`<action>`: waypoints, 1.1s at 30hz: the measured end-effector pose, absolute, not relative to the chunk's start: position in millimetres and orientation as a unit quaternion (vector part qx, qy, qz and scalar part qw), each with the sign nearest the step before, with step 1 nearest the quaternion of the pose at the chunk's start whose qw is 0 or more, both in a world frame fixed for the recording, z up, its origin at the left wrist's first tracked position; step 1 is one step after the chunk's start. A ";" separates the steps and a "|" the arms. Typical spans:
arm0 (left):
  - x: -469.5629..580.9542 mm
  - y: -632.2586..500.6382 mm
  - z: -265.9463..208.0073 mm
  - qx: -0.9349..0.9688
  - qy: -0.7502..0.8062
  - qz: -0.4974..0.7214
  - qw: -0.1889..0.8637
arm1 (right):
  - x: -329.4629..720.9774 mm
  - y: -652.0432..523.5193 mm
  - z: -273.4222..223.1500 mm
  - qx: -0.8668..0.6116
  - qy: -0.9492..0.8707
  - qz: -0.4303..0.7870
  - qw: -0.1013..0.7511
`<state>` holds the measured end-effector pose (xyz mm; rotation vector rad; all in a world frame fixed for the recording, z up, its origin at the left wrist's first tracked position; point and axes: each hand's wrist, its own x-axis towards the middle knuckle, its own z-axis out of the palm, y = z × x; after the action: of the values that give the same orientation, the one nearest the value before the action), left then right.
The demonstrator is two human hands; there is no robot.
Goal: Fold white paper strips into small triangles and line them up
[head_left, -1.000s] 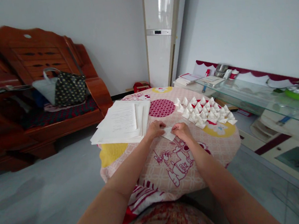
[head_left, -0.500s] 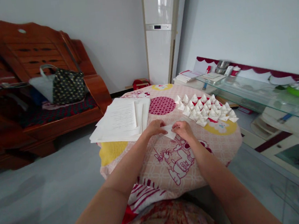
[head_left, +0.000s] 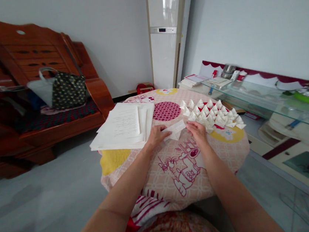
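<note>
Hands apart. Left hand [head_left: 156,135] pinches one end of the paper [head_left: 177,129] over the cloth [head_left: 164,185]; right hand [head_left: 197,129] at the other, grip unclear. Risk: uneven pull may skew creases; a stray knuckle may topple nearby folded pieces [head_left: 206,114].

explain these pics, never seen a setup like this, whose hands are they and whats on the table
There's no robot: all the pictures come from one camera worn on a person's head, looking forward and down. The person's bare left hand holds one end of a folded white paper; their right hand is at its other end, the grip there unclear. On the cloth-covered table, paper sheets lie to the left and small folded paper shapes stand clustered to the right.
</note>
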<state>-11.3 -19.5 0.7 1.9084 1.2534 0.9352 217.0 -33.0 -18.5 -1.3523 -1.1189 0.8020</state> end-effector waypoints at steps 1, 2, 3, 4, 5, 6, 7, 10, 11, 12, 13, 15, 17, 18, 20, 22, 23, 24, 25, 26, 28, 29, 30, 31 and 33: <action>-9.9 -20.4 0.8 0.737 0.475 0.358 0.319 | 216.7 -34.4 -16.5 -0.562 -0.477 0.361 0.571; -8.4 -21.7 1.0 0.745 0.473 0.357 0.305 | 215.9 -35.9 -14.7 -0.549 -0.482 0.376 0.570; -6.9 -23.1 1.3 0.754 0.471 0.356 0.289 | 214.6 -37.5 -13.0 -0.535 -0.493 0.387 0.567; -5.4 -24.7 1.5 0.762 0.468 0.356 0.272 | 213.2 -39.2 -11.7 -0.522 -0.506 0.396 0.561; -4.1 -26.2 1.8 0.769 0.466 0.357 0.254 | 211.8 -40.7 -10.6 -0.513 -0.518 0.403 0.553; -3.0 -27.6 2.0 0.775 0.462 0.360 0.237 | 210.6 -42.1 -9.8 -0.506 -0.527 0.409 0.547; -2.0 -28.8 2.2 0.780 0.459 0.363 0.221 | 209.5 -43.5 -9.1 -0.502 -0.531 0.415 0.543; 0.1 -31.3 2.4 0.790 0.444 0.373 0.200 | 207.5 -47.2 -7.1 -0.493 -0.531 0.428 0.540; 0.7 -31.9 2.4 0.791 0.438 0.376 0.202 | 207.1 -48.3 -6.5 -0.491 -0.534 0.430 0.537; 1.3 -32.4 2.5 0.792 0.433 0.376 0.208 | 206.8 -49.2 -6.1 -0.490 -0.540 0.430 0.533; 1.9 -32.8 2.7 0.792 0.430 0.376 0.216 | 206.6 -49.9 -5.9 -0.490 -0.547 0.427 0.528; 2.9 -33.5 3.5 0.790 0.428 0.375 0.227 | 206.3 -50.4 -6.9 -0.492 -0.558 0.418 0.521; 4.1 -34.4 4.8 0.786 0.435 0.376 0.226 | 205.9 -49.9 -9.0 -0.492 -0.559 0.415 0.523; 4.8 -35.0 5.6 0.785 0.439 0.377 0.222 | 205.5 -49.4 -10.1 -0.491 -0.557 0.415 0.526; 6.4 -36.2 6.9 0.785 0.444 0.375 0.215 | 203.8 -48.9 -10.9 -0.494 -0.554 0.411 0.529; 8.4 -37.7 8.1 0.785 0.448 0.370 0.215 | 201.0 -49.5 -9.2 -0.500 -0.566 0.394 0.524; 9.3 -38.3 8.5 0.783 0.451 0.369 0.218 | 199.2 -50.2 -7.5 -0.501 -0.577 0.381 0.520; 10.1 -38.9 8.9 0.782 0.454 0.366 0.220 | 197.4 -51.1 -5.4 -0.501 -0.589 0.369 0.515; 10.7 -39.3 9.3 0.780 0.458 0.364 0.221 | 195.8 -52.0 -3.3 -0.501 -0.600 0.359 0.510; 11.0 -39.5 9.6 0.779 0.462 0.362 0.221 | 194.3 -52.9 -1.4 -0.500 -0.609 0.351 0.506; 10.9 -39.2 9.7 0.779 0.466 0.355 0.222 | 192.8 -54.1 0.7 -0.503 -0.621 0.341 0.495; 10.5 -38.7 9.6 0.780 0.467 0.351 0.225 | 192.8 -54.2 0.7 -0.507 -0.623 0.338 0.490; 10.0 -37.9 9.2 0.779 0.467 0.349 0.229 | 193.5 -54.0 0.0 -0.511 -0.624 0.336 0.487; 9.3 -36.8 8.6 0.779 0.466 0.348 0.234 | 194.7 -53.4 -1.2 -0.515 -0.622 0.335 0.485; 7.9 -34.5 6.9 0.776 0.464 0.350 0.243 | 198.2 -51.7 -4.4 -0.516 -0.616 0.341 0.488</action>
<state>7.9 -34.5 6.9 2.1209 1.2688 0.9572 198.2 -51.7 -4.4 -1.2534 -1.4973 0.8302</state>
